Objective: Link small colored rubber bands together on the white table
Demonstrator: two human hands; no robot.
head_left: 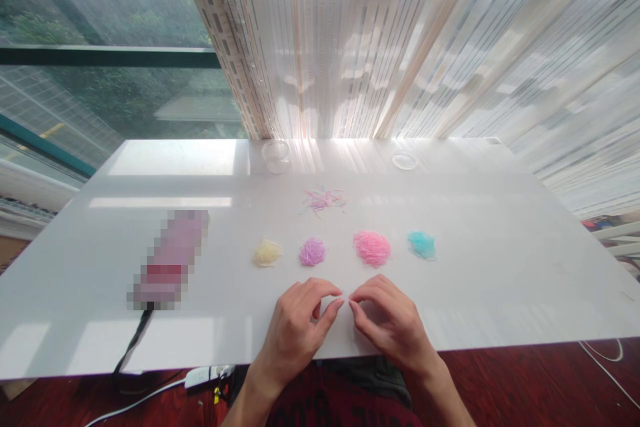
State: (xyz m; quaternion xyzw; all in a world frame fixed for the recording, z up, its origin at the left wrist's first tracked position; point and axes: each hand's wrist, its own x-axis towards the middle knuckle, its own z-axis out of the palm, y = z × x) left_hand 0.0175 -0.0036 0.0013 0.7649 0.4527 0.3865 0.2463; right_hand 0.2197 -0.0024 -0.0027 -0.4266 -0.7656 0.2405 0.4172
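Observation:
My left hand (300,317) and my right hand (390,317) are just above the near part of the white table (225,293), fingertips almost meeting. Each has thumb and index finger curled toward a pinch. A faint pale speck shows between the fingertips, too small to name. Beyond my hands lie small piles of thin, short strands: a yellow pile (267,253), a purple pile (313,251), a pink pile (372,248) and a teal pile (422,245). Farther back, a loose mixed pile (324,199) holds pink, purple and pale strands.
Two clear round containers or lids stand at the back, one left (277,156) and one right (405,160). A blurred-out purple object (173,257) with a black strap (135,340) lies at left. Below the table edge is a white power strip (207,375). Curtains (350,47) hang behind.

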